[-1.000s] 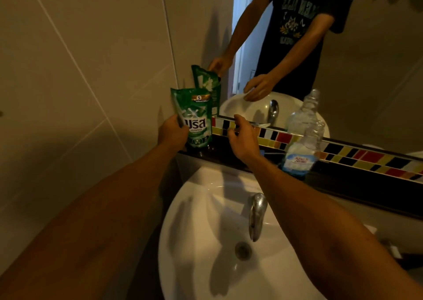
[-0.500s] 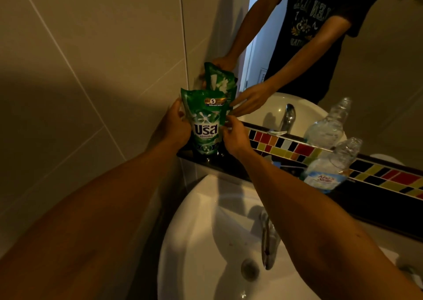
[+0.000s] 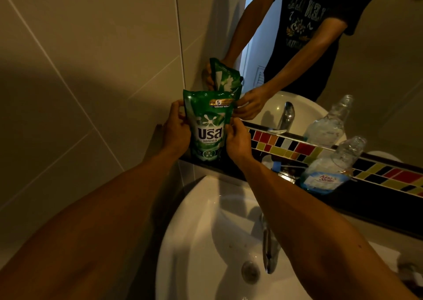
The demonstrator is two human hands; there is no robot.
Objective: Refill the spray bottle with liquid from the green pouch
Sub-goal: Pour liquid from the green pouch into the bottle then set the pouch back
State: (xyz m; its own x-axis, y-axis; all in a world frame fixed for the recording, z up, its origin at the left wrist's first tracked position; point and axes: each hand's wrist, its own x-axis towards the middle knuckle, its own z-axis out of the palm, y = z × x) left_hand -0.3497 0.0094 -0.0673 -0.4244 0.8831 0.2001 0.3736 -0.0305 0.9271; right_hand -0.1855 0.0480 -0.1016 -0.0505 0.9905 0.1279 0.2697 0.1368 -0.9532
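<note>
1. Green pouch (image 3: 208,125) stands upright on the dark ledge (image 3: 377,199), centre frame, against the mirror.
2. Left hand (image 3: 176,132) clasps its left edge; right hand (image 3: 238,139), free a second ago, now pinches the right edge. Both hands on: I'd say lifting or opening comes next.
3. The label shows white Thai lettering and a "5".
4. Clear bottle (image 3: 332,169), capless, waits at right, blue label unreadable.

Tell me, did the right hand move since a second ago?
Yes. The right hand went left along the tiled strip, away from the clear bottle, and now grips the green pouch.
</note>
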